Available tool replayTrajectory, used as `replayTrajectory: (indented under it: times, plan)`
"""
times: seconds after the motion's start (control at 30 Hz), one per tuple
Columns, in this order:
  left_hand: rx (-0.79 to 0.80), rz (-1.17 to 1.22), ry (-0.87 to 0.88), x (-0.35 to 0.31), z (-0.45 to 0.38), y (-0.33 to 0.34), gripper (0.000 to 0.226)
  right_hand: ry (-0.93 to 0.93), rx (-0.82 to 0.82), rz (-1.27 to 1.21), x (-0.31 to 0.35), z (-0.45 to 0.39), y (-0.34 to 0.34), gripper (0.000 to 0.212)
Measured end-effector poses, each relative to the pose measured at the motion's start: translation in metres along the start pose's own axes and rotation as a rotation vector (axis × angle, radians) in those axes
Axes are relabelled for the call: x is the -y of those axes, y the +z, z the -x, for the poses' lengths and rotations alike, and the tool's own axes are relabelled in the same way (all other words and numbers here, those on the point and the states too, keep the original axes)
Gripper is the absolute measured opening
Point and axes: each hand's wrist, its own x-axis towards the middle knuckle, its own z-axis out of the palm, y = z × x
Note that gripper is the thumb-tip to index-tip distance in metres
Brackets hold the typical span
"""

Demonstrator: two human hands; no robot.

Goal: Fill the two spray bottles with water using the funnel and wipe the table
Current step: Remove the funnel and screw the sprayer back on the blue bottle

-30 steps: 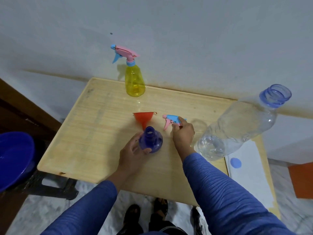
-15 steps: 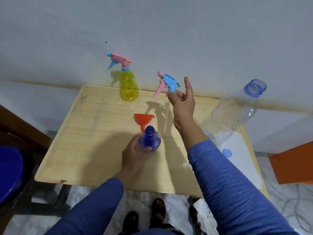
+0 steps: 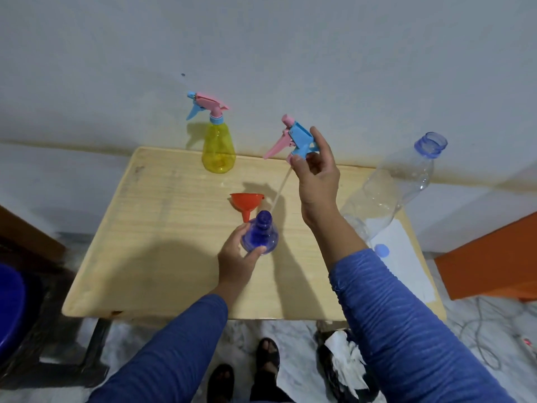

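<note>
Left hand point(image 3: 236, 261) holds the blue spray bottle point(image 3: 260, 237) upright on the wooden worktop point(image 3: 162, 228), grip curled round its body, neck uncapped. Right hand point(image 3: 318, 177) raised above the worktop, grip pinching the blue-and-pink spray head point(image 3: 293, 138); its thin tube point(image 3: 279, 193) slants down to the blue bottle's mouth. Red funnel point(image 3: 247, 203) stands just behind that bottle. Yellow spray bottle point(image 3: 218, 149), cap on, near the far edge. Big clear bottle point(image 3: 398, 184) at the right, open, blue lid point(image 3: 381, 251) on white paper point(image 3: 406, 257) beside it
</note>
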Motion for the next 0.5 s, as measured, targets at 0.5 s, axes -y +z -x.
replayTrajectory:
  times: [0.5]
  plan:
    - [0.031, -0.028, 0.052, 0.011, -0.005, -0.002, 0.061, -0.069, -0.01, 0.082, 0.005, 0.021, 0.009, 0.053]
